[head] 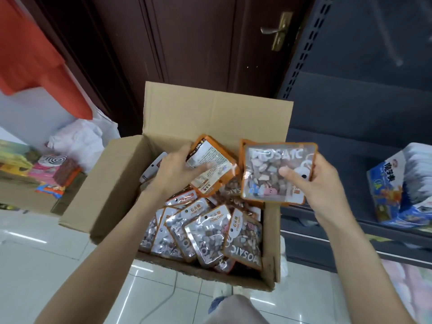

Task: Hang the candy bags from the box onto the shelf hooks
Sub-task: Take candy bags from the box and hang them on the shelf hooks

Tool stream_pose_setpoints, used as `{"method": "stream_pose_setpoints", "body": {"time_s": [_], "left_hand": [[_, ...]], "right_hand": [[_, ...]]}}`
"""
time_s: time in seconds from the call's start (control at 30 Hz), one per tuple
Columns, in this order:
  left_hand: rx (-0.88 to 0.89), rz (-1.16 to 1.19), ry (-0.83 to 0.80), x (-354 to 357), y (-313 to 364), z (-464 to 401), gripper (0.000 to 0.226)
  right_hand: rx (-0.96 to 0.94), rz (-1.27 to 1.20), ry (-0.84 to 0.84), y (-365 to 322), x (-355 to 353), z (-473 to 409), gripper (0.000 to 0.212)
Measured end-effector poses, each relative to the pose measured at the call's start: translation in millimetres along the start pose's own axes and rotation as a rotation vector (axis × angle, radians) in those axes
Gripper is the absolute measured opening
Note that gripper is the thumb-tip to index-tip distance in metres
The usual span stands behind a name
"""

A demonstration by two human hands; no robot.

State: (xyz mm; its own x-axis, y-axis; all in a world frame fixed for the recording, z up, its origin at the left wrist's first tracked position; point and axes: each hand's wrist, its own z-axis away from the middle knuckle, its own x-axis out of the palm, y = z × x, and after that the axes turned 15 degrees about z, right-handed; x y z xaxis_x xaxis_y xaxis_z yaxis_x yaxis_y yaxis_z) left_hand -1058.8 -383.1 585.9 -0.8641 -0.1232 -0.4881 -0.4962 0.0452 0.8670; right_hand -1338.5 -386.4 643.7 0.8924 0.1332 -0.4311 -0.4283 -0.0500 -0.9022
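Cardboard box [121, 183] on white tile floor [35, 265], brown door [187, 43] behind.

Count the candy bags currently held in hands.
2. The left hand grips one candy bag back-side up over the cardboard box; the right hand holds another printed-side up. A further bag may sit hidden behind it.

The candy bags [201, 232] are glossy clear plastic with orange edging, heaped in a matt brown cardboard box [210, 113]. Behind it, the dark wood door [187, 43] carries a brassy metal handle [275, 31], and the pale floor tiles [35, 265] shine.
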Motion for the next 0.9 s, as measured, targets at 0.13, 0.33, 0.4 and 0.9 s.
{"method": "stream_pose_setpoints", "body": {"time_s": [0.13, 0.33, 0.4, 0.9], "left_hand": [[-0.143, 0.387, 0.075, 6, 43, 19, 0.033], [-0.212, 0.680, 0.131, 29, 87, 42, 0.042], [-0.245, 0.715, 0.119, 33, 95, 48, 0.039], [-0.153, 0.617, -0.124, 200, 194, 98, 0.049]], "right_hand": [[0.162, -0.439, -0.051, -3, -2, 8, 0.044], [0.217, -0.551, -0.032, 1, -3, 18, 0.024], [0.205, -0.555, -0.025, 4, -9, 24, 0.025], [0.119, -0.315, 0.163, 88, -173, 84, 0.017]]}}
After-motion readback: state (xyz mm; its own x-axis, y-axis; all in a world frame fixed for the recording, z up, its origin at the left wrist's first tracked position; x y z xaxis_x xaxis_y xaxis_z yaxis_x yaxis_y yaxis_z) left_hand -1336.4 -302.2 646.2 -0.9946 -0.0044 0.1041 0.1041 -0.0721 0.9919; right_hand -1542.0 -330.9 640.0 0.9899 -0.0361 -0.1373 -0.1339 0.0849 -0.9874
